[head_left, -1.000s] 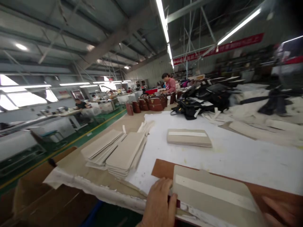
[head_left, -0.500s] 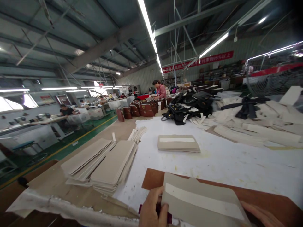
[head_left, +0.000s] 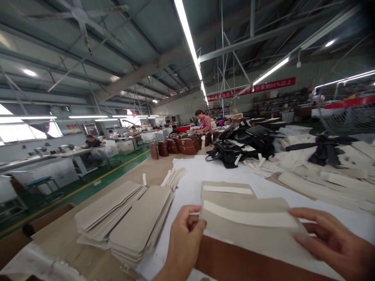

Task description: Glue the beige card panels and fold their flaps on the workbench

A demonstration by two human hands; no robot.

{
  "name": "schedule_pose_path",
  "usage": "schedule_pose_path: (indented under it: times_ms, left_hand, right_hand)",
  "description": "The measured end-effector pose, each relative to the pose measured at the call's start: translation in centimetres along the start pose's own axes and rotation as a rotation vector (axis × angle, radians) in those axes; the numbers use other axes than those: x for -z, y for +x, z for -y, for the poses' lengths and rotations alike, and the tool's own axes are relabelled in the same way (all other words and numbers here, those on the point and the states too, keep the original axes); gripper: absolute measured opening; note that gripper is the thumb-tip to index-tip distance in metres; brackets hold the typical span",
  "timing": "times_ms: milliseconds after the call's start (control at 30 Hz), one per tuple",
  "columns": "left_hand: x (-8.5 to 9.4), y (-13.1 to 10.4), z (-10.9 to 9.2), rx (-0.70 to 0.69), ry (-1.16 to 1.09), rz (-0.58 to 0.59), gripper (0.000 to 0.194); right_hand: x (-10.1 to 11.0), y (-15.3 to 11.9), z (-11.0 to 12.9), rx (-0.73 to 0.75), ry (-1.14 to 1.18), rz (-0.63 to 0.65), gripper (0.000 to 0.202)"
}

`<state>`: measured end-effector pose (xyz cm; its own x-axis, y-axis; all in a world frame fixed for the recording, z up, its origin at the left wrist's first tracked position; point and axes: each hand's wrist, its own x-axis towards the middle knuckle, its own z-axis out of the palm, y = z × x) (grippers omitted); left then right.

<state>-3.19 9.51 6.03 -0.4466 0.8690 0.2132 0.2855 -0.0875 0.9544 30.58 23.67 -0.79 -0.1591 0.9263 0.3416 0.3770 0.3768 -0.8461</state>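
You stood in a long factory hall under strip lights, at a worktop (head_left: 263, 183) covered in white sheeting. Just above its near edge you held a grey card panel (head_left: 249, 234) with a pale strip along its top, lifted over a brown board (head_left: 234, 263). Your left hand (head_left: 183, 242) pinched its left edge between thumb and fingers; your right hand (head_left: 331, 240) lay against the right edge with fingers spread, its grip only partly seen. The panel looked thin, light and fairly stiff, likely to crease if bent, so the edges were the safe place to hold it. Behind it lay a matching panel stack (head_left: 227, 190); to your left, fanned piles of grey panels (head_left: 125, 222). Farther off sat dark bags (head_left: 234, 146), brown bags (head_left: 181, 145) and a person in pink (head_left: 204, 121).
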Motion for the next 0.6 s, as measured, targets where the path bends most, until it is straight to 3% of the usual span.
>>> schedule_pose_path:
  times_ms: [33, 133, 300, 400, 467, 533, 600]
  left_hand:
    - [-0.4, 2.1, -0.4, -0.005, 0.03, -0.011, 0.028]
    - [-2.1, 8.0, 0.1, -0.024, 0.103, -0.036, 0.026]
    - [-4.4, 14.3, 4.2, -0.011, 0.272, -0.043, 0.018]
    - [-4.8, 15.5, 6.4, 0.016, 0.381, -0.043, 0.026]
    - [-4.7, 15.5, 7.3, 0.012, 0.438, -0.022, 0.034]
    - [-4.4, 15.1, 7.7, -0.012, 0.468, 0.059, 0.043]
    - [-4.3, 14.7, 7.7, -0.039, 0.486, 0.17, 0.053]
  right_hand:
    - [0.2, 2.4, 1.0, -0.086, -0.042, 0.081, 0.067]
    - [-1.2, 8.9, 2.2, -0.101, -0.097, 0.078, 0.068]
    - [-6.4, 14.6, -1.5, -0.083, -0.231, 0.093, 0.028]
    - [-7.8, 15.8, -3.9, -0.035, -0.366, 0.113, 0.012]
    - [-7.6, 16.2, -4.8, 0.037, -0.437, 0.141, 0.013]
    - [-6.9, 16.5, -5.3, 0.107, -0.492, 0.173, 0.026]
    - [-6.3, 16.5, -5.5, 0.15, -0.535, 0.227, 0.051]
